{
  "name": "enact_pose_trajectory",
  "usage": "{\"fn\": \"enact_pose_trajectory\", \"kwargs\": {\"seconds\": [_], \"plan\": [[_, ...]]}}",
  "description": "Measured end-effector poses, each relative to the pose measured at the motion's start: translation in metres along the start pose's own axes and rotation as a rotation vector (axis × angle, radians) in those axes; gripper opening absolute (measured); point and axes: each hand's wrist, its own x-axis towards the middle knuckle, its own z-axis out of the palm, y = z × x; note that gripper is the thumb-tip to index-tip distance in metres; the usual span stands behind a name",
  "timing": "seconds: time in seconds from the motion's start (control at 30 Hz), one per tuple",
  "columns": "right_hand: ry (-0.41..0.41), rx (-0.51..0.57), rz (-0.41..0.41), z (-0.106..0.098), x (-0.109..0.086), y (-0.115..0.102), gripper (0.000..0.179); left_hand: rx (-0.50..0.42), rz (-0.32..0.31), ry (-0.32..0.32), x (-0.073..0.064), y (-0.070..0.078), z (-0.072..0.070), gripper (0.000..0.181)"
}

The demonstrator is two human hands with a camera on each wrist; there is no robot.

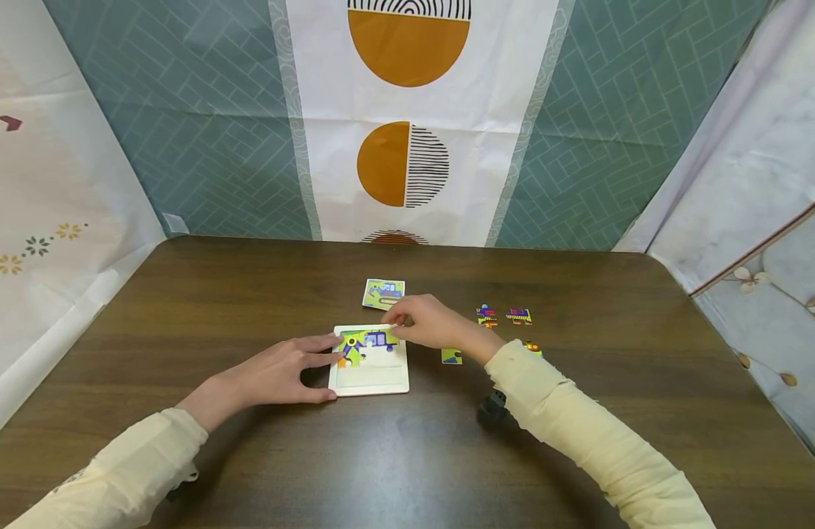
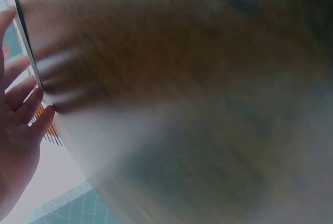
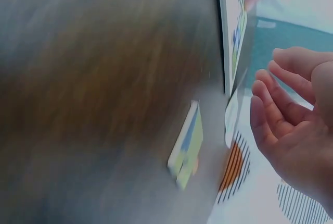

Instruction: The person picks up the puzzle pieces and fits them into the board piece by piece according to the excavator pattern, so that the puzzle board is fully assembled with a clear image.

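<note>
A white puzzle tray [image 1: 370, 391] lies on the table, its upper part filled with joined jigsaw pieces [image 1: 374, 339] showing a blue and green vehicle picture. My left hand [image 1: 284, 371] rests at the tray's left side, fingers stretched onto its edge and thumb by the lower left corner. My right hand [image 1: 430, 321] hovers at the upper right corner, fingertips just over the rim. In the right wrist view the fingers are loosely bent, with nothing visible between them. Right of the tray, partly under the right forearm, sits a green and blue puzzle piece [image 1: 451, 357].
Behind the tray lies a picture card [image 1: 383, 292] with a similar vehicle. Farther right are more puzzle pieces, one red and purple [image 1: 519, 316], another [image 1: 486, 316] beside it, and a third [image 1: 533, 348] partly hidden by the right sleeve. A patterned cloth [image 1: 407, 103] hangs behind the table.
</note>
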Motion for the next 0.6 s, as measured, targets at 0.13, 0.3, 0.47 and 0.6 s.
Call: {"fn": "enact_pose_trajectory", "kwargs": {"seconds": [0.13, 0.3, 0.47, 0.6], "plan": [[0.023, 0.024, 0.036, -0.006, -0.008, 0.010, 0.023, 0.026, -0.002, -0.002, -0.001, 0.000, 0.000, 0.063], [0.049, 0.028, 0.082, -0.013, -0.018, 0.023, 0.024, 0.036, 0.006, 0.010, -0.002, -0.001, 0.001, 0.064], [0.092, 0.024, 0.114, -0.020, -0.027, 0.034, 0.023, 0.027, 0.011, 0.015, -0.002, -0.001, 0.001, 0.064], [0.127, 0.036, 0.142, -0.027, -0.034, 0.042, 0.023, 0.017, 0.009, 0.014, -0.001, 0.000, 0.001, 0.064]]}}
